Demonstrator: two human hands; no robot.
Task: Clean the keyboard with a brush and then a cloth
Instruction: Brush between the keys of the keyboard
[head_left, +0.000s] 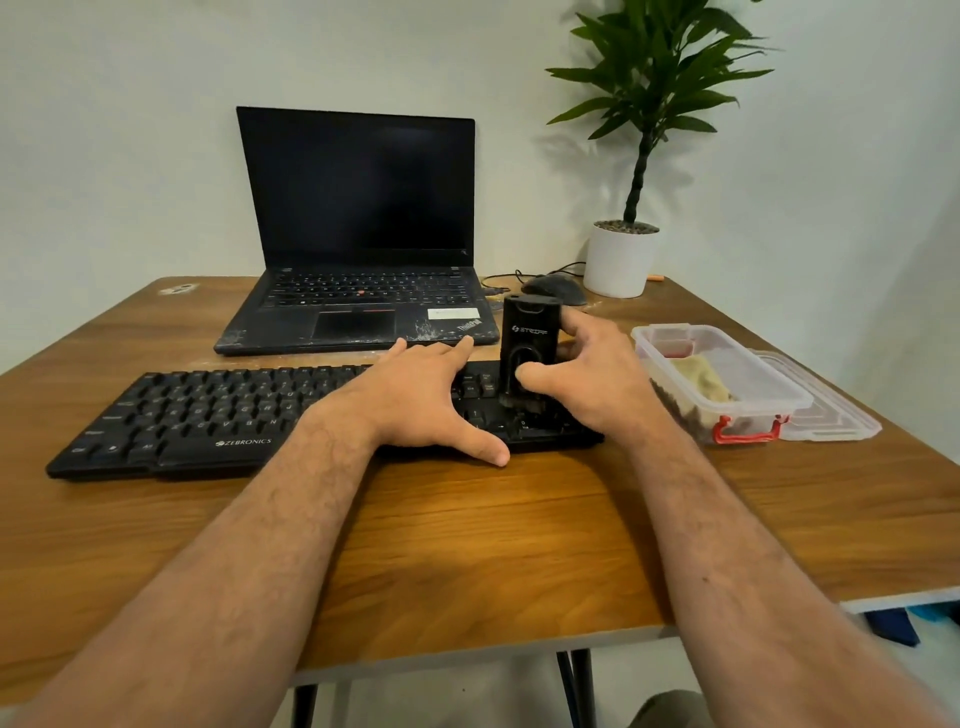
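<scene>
The keyboard (208, 410), black and full-size, lies across the centre-left of the frame on the wooden table (493, 530), its long edge roughly parallel to the table's near edge.

The left hand (415, 405) rests flat on the keyboard's right-centre section. Its fingers are straight and spread wide, the thumb lying over the keyboard's near edge and touching the table. It holds nothing.

The right hand (592, 374) grips the brush (530, 353), a black block-shaped tool standing upright. The thumb presses its near face and the fingers wrap round the far side. The bristle end points down and touches the keys at the keyboard's right end.

The cloth (701, 379), pale yellow, lies inside a clear plastic container (748, 415) with red clips, at centre right of the frame, just beside the right hand. The container's lid (836, 410) lies touching its right side.

Behind the keyboard, at upper centre, stands an open laptop (358, 249) with a dark screen. To its right lie a mouse (556, 288) and a potted plant (623, 260) in a white pot.
</scene>
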